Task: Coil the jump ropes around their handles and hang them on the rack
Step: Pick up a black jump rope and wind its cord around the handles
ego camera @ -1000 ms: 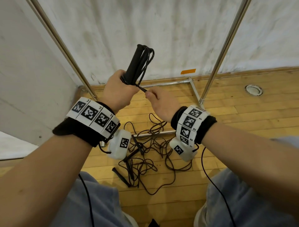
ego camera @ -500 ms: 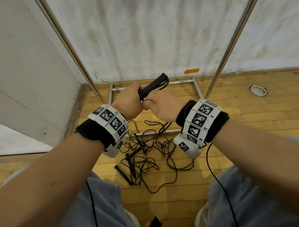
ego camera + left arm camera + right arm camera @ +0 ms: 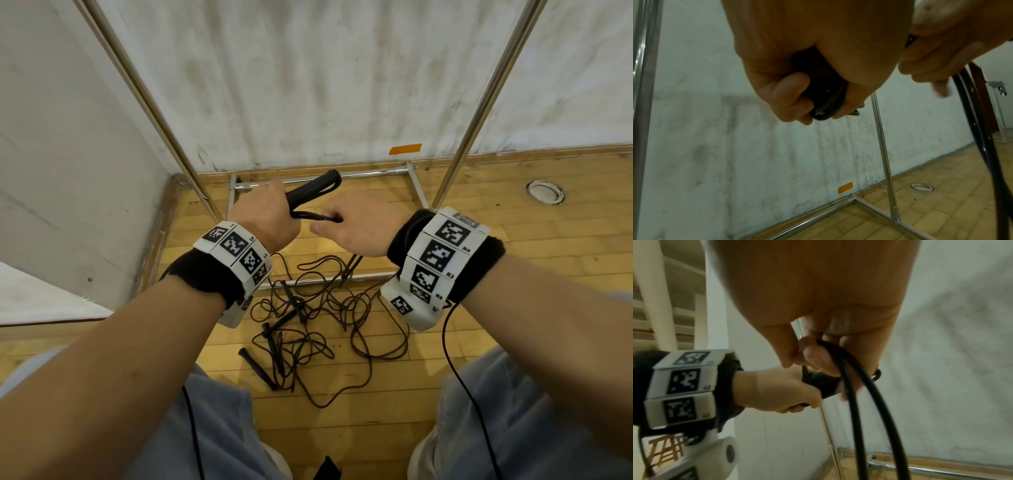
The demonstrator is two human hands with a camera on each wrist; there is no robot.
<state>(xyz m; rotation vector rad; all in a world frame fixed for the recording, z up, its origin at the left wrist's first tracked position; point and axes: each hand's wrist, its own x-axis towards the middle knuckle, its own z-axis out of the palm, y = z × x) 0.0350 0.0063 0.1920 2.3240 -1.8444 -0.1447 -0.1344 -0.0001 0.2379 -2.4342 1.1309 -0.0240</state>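
My left hand (image 3: 270, 219) grips the black handles (image 3: 313, 187) of a jump rope, which point up and to the right with cord wound along them. The left wrist view shows the fingers (image 3: 791, 91) curled round the handles (image 3: 824, 97). My right hand (image 3: 352, 222) pinches the black cord (image 3: 315, 216) just right of the left hand; two strands of cord (image 3: 857, 402) hang down from it. More jump ropes (image 3: 308, 322) lie tangled on the wooden floor below my wrists. The chrome rack's two poles (image 3: 479, 102) rise on either side.
The rack's base frame (image 3: 342, 176) lies on the floor against a white wall. A grey wall closes the left side. A round floor fitting (image 3: 545, 192) sits at the right, an orange tape mark (image 3: 405, 149) on the wall. My knees fill the bottom.
The handles have tipped from upright down to a low slant toward the right. Both hands have dropped lower and closer, the right hand now pulling the cord sideways.
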